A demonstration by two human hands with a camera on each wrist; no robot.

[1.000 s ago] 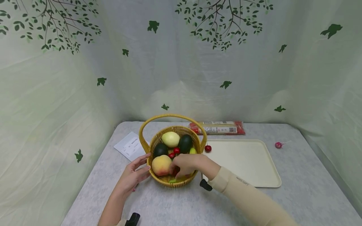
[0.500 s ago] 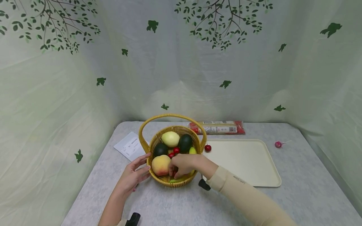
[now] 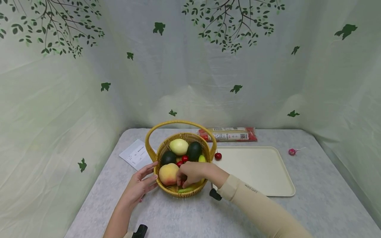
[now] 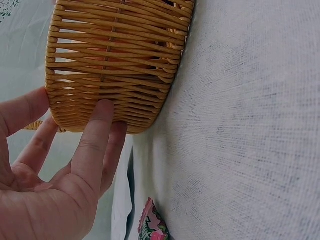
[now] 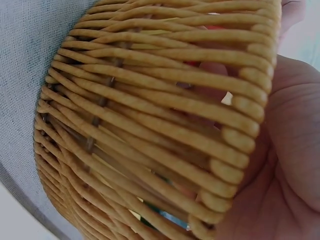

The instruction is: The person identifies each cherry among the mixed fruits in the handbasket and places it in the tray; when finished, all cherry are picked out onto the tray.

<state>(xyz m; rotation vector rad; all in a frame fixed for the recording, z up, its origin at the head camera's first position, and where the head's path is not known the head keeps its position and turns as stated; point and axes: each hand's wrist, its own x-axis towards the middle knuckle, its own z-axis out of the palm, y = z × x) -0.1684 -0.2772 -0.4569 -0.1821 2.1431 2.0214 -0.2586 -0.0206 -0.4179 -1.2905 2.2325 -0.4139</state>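
Note:
A yellow wicker basket (image 3: 184,195) with a tall handle holds a peach (image 3: 168,174), two dark green avocado-like fruits, a pale yellow lemon-like fruit (image 3: 179,146), small red cherries (image 3: 185,158) and a yellow-green banana-like piece (image 3: 187,190). My left hand (image 3: 139,185) rests extended fingers against the basket's left side, its thumb at the rim in the left wrist view. My right hand (image 3: 191,173) reaches over the right rim, fingers bent downward beside the peach. Something red shows between thumb and fingers; I cannot tell whether they grip it. The wicker wall largely hides those fingertips in the right wrist view.
Right of the basket lies a cream tray (image 3: 256,172), with a cherry (image 3: 218,156) at its left edge. A red-and-clear packet (image 3: 232,135) lies behind. A pink lollipop-like item (image 3: 292,152) is far right, white paper (image 3: 137,154) left. A pink wrapper (image 4: 153,225) lies near my left hand.
My right hand stays inside the basket, its fingers shifting slightly left beside the peach. The left hand and the basket hold their places; the head view shifts a little.

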